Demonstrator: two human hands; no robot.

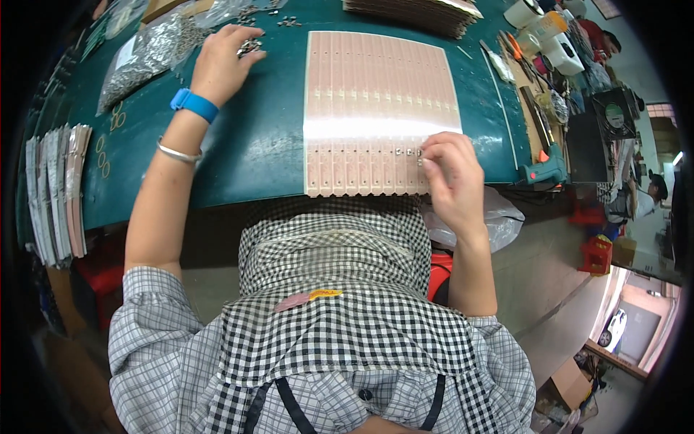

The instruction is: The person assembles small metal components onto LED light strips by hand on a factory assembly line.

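A pale pink panel of long narrow strips (376, 79), joined side by side, lies flat on the green table. Small metal pieces (410, 152) sit in a short row near its right front part. My right hand (455, 173) is over that corner, with thumb and fingertips pinched together beside the last pieces; whatever is between them is too small to make out. Farther back on the left, my left hand (223, 61) curls around a small heap of metal pieces (249, 48), which shows between thumb and fingers.
A clear bag of metal pieces (144, 61) lies at the left, with loose pieces (289, 22) behind my left hand. Stacked strips (58, 188) stand at the left edge; more panels (416, 13) are piled at the back. A teal glue gun (546, 170) and tools lie right.
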